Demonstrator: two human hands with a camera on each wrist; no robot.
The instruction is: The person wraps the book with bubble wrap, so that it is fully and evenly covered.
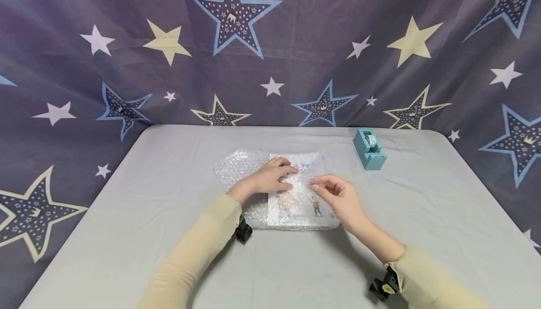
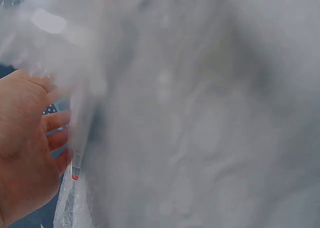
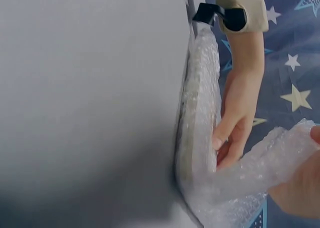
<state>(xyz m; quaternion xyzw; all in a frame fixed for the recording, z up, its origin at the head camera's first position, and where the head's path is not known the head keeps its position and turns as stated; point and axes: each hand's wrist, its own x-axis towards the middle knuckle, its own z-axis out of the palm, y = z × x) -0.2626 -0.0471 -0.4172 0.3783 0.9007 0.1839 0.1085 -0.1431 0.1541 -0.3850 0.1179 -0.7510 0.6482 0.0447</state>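
A flat book (image 1: 296, 220) with a white printed cover lies on clear bubble wrap (image 1: 236, 166), and part of the wrap covers it. My left hand (image 1: 270, 176) rests on the book with its fingers spread. Just right of it, my right hand (image 1: 341, 200) pinches the wrap between thumb and fingers. In the right wrist view, the raised flap of bubble wrap (image 3: 265, 160) runs from the book's edge to the right hand (image 3: 297, 190). The left wrist view is mostly filled by blurred wrap, with the left hand (image 2: 30, 143) at its left side.
A teal tape dispenser (image 1: 369, 149) with a roll of tape stands at the back right of the table. Pale cloth covers the tabletop (image 1: 139, 205). Behind it hangs a dark curtain (image 1: 270, 41) with stars.
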